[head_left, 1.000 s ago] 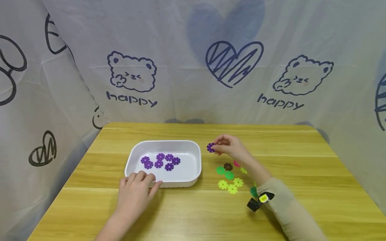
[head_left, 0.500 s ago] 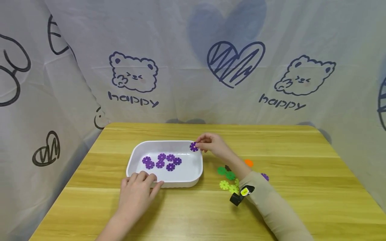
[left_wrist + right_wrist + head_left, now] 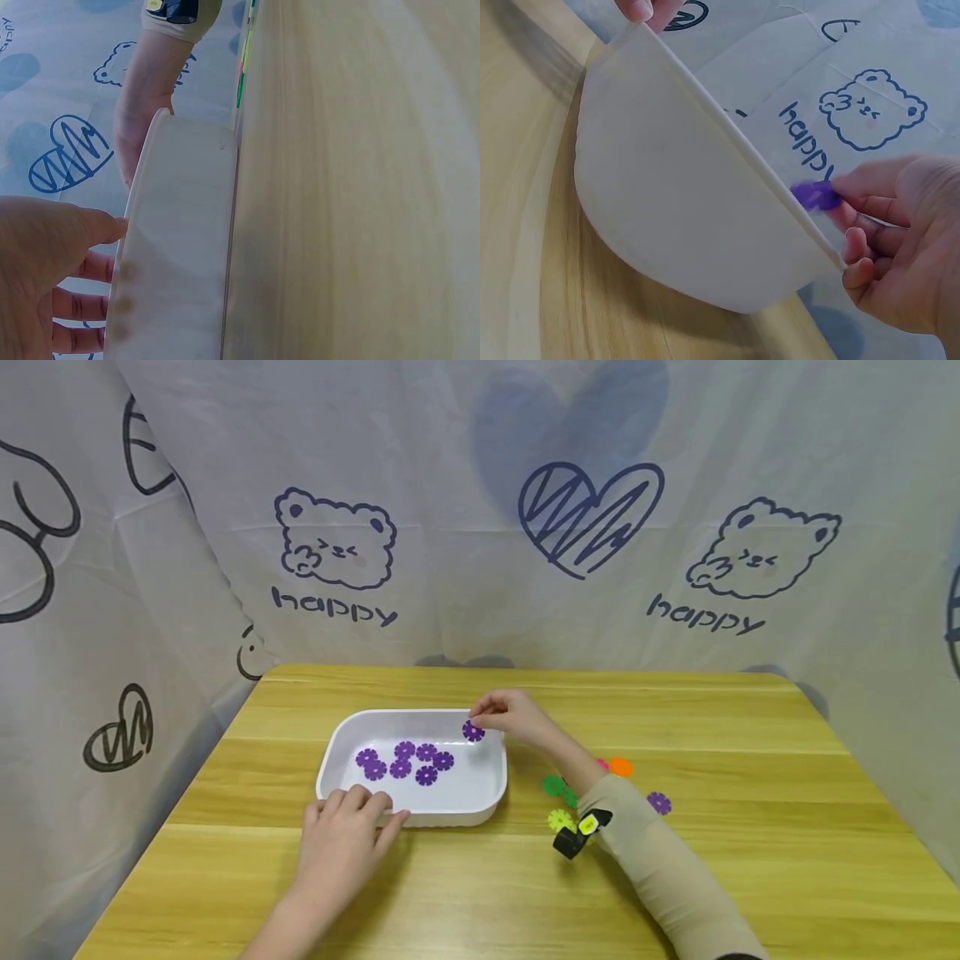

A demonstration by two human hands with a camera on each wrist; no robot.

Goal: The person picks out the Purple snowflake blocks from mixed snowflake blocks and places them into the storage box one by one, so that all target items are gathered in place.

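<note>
A white plastic tray (image 3: 420, 819) stands on the table, with several purple notched discs, snowflake-shaped (image 3: 426, 775), lying on its floor. My left hand (image 3: 347, 831) holds the tray's near rim at the left; in the left wrist view its thumb (image 3: 105, 227) is against the rim and the fingers reach over it. At the far right corner, my right hand (image 3: 517, 718) pinches one more purple snowflake disc (image 3: 473, 730) between thumb and fingers, just inside the rim. That disc (image 3: 816, 196) also shows in the right wrist view, partly behind the rim.
Right of the tray lie loose discs: green (image 3: 553, 786), yellow (image 3: 560, 820), orange (image 3: 621, 767), pink and purple (image 3: 659, 802). The right sleeve (image 3: 652, 860), with a black wrist camera (image 3: 572, 841), hides part of them. A printed cloth (image 3: 450, 568) hangs behind the table.
My right hand has moved left with the purple snowflake disc, from beside the tray to over its far right corner. The left hand stays on the near rim.
</note>
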